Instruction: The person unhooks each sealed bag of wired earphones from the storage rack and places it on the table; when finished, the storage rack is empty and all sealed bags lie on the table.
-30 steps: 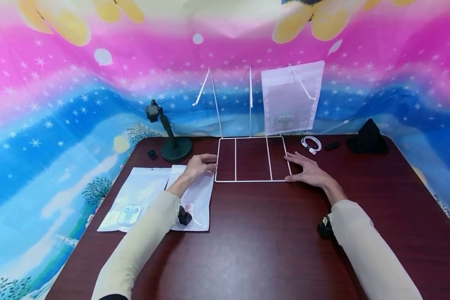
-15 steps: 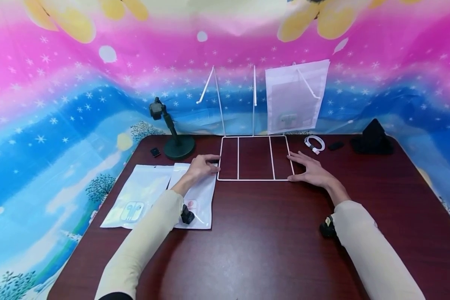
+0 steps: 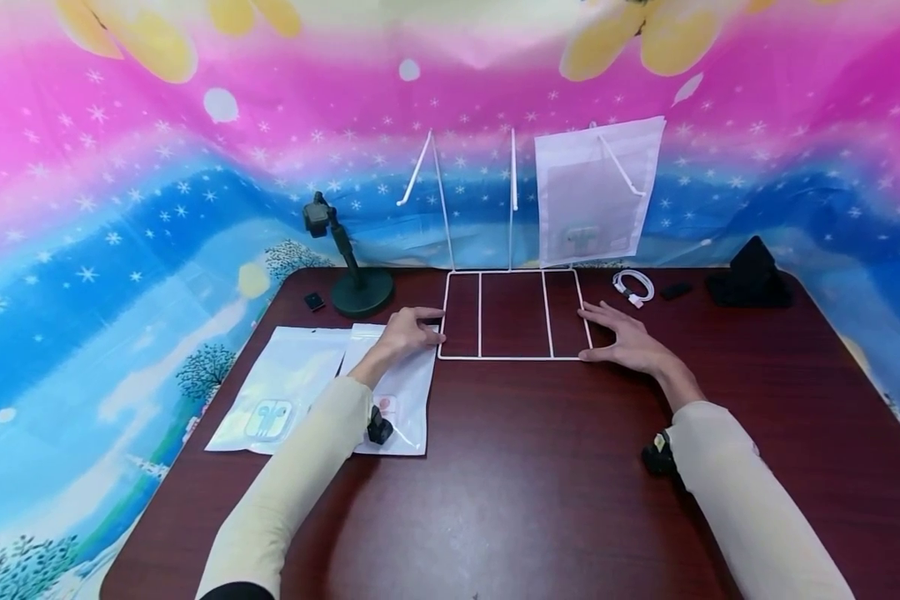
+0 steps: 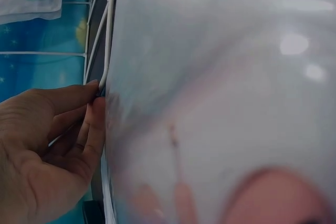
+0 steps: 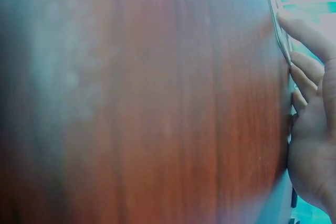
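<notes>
A white wire display rack [image 3: 510, 358] stands at the back of the table, its base flat and its hooked arms upright. My left hand [image 3: 405, 333] touches the base's left side wire with thumb and fingers; in the left wrist view the fingertips [image 4: 97, 106] meet the wire near its corner. On the base's opposite side, my right hand [image 3: 626, 342] rests spread fingers and thumb against the wire. From the rack's right hook hangs a white pouch [image 3: 596, 200] with an earphone picture. Two more pouches lie left: one [image 3: 292, 358] beside the other [image 3: 412, 383], which is partly under my left forearm.
A dark green stand [image 3: 362, 292] rises at the back left, with a small black square [image 3: 313, 301] beside it. Behind my right hand lie a coiled white cable [image 3: 633, 287], a small black piece [image 3: 675, 290] and a black holder [image 3: 750, 279]. A printed cloth [image 3: 195, 208] surrounds the table.
The whole head view has shifted slightly right and up. Both hands stay against the rack's base, and the rack and pouches keep their places.
</notes>
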A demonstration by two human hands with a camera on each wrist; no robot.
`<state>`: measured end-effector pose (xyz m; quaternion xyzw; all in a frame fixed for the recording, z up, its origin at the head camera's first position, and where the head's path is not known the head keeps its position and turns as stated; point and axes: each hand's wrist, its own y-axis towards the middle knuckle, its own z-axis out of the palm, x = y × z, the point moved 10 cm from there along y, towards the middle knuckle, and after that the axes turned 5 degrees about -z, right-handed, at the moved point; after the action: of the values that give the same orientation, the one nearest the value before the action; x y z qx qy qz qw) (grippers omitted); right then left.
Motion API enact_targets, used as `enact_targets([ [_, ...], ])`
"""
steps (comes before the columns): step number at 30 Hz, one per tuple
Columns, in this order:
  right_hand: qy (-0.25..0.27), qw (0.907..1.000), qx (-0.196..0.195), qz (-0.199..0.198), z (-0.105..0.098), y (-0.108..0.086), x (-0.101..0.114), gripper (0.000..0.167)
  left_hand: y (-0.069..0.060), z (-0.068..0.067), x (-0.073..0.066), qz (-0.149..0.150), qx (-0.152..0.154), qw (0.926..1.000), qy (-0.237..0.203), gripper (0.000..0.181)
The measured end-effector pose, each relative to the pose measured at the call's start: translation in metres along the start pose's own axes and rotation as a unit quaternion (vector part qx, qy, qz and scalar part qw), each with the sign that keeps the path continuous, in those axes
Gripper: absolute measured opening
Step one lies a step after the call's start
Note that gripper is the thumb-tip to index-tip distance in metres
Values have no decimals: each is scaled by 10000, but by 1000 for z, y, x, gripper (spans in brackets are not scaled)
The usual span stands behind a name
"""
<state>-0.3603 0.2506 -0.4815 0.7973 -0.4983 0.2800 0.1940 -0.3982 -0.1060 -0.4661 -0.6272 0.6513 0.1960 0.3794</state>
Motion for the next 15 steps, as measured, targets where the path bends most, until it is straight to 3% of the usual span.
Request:
enact_targets([
  [8, 40, 10000, -11, -3, -5, 1, 1, 86, 1, -3, -7, 266, -134, 9992, 277, 53],
  [15, 194, 9998, -23, 66, -3, -1, 2, 85, 1, -2, -4, 197, -114, 9994, 261, 53],
])
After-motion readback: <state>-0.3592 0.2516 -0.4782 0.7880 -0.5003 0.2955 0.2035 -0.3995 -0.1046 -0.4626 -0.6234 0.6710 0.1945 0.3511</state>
